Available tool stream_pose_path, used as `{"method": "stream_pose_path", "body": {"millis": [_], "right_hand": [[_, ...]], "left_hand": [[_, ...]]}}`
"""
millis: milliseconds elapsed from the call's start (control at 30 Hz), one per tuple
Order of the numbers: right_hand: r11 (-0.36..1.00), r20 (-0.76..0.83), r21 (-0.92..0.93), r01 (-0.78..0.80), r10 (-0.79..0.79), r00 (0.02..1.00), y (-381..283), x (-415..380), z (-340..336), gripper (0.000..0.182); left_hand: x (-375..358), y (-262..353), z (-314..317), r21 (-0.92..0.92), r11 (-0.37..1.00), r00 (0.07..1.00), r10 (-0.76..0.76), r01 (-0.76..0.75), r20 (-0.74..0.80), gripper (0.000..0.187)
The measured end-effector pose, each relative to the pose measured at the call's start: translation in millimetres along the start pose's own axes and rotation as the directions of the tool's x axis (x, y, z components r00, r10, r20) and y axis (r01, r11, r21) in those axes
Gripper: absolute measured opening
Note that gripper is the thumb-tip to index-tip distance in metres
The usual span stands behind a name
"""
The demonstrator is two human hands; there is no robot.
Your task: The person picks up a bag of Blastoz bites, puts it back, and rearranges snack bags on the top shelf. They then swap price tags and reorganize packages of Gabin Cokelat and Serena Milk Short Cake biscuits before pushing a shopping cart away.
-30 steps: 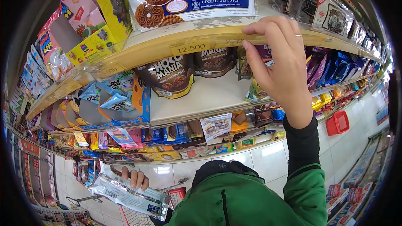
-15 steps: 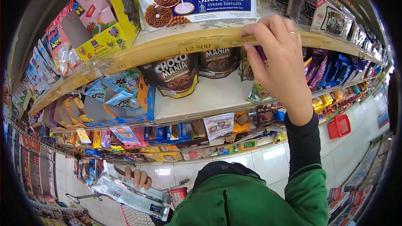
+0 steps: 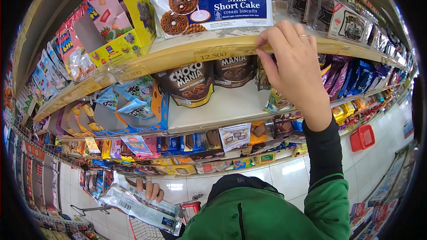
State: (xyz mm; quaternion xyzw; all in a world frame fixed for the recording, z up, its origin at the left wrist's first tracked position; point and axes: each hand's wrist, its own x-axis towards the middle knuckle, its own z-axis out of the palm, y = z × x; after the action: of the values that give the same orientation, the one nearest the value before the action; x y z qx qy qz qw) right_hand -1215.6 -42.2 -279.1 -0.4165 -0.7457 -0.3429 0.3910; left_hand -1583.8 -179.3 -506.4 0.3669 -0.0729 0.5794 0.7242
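My left hand point(image 3: 151, 190) grips a white and blue packet of cream biscuits point(image 3: 140, 206), its barcode side up, low in the view. Up at the shelf, my right hand point(image 3: 293, 62) pinches the yellowish shelf-edge price strip point(image 3: 178, 60), thumb below and fingers above. What lies right under those fingertips is hidden. Just behind the strip stands a Serena Milk Short Cake packet point(image 3: 242, 6) on the top shelf. Below hang or stand dark brown Choco Mania pouches point(image 3: 189, 82), left of my right hand.
Open boxes of blue Choco snacks point(image 3: 135, 98) sit on the second shelf, beside a bare stretch of shelf board point(image 3: 213, 111). Packed biscuits fill lower rows. A red basket point(image 3: 362, 138) stands on the tiled floor point(image 3: 291, 169). A wire shopping basket or cart point(image 3: 138, 229) shows below my left hand.
The view has shifted slightly, so the shelf sits a little lower and further right. My right hand stays at the price strip, and my left keeps hold of the biscuit packet.
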Motion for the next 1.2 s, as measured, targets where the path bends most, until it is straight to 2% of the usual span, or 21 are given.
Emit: {"method": "stream_pose_path", "body": {"millis": [233,533,633,733,833,1033,1200], "right_hand": [[0.997,0.076,0.052,-0.052,0.048,0.996,0.6,4.7,-7.8,0.013],[0.966,0.131,0.250,-0.067,0.035,0.991,15.2,12.2,-9.9,0.011],[0.947,0.159,0.307,-0.101,0.053,0.986,14.9,14.3,-10.8,0.010],[0.949,0.162,0.311,-0.057,0.006,0.987,16.4,16.6,-15.0,0.009],[0.837,0.210,0.517,-0.178,0.077,0.975,22.6,18.3,-13.0,0.007],[0.828,0.200,0.519,-0.212,0.124,0.972,21.1,21.8,-13.3,0.008],[0.831,0.166,0.513,-0.216,0.151,0.975,17.1,26.3,-12.2,0.007]], "left_hand": [[-2.9,0.3,2.2,0.017,0.999,0.999,0.031,-0.031,-0.029,0.021],[-5.3,-0.2,4.5,0.015,0.998,0.996,0.065,-0.064,-0.053,0.023],[-2.3,1.0,2.9,0.006,0.999,0.999,0.043,-0.042,-0.016,0.025],[-6.3,0.7,-5.3,-0.011,0.999,0.999,0.042,-0.042,0.006,0.025],[-7.5,2.3,-9.8,-0.012,1.000,0.999,0.020,-0.019,0.039,0.025],[-7.7,2.5,-6.6,-0.009,0.999,0.999,0.032,-0.032,0.024,0.025],[4.1,-0.2,-11.0,-0.074,0.997,0.990,0.039,-0.030,0.134,0.022]]}}
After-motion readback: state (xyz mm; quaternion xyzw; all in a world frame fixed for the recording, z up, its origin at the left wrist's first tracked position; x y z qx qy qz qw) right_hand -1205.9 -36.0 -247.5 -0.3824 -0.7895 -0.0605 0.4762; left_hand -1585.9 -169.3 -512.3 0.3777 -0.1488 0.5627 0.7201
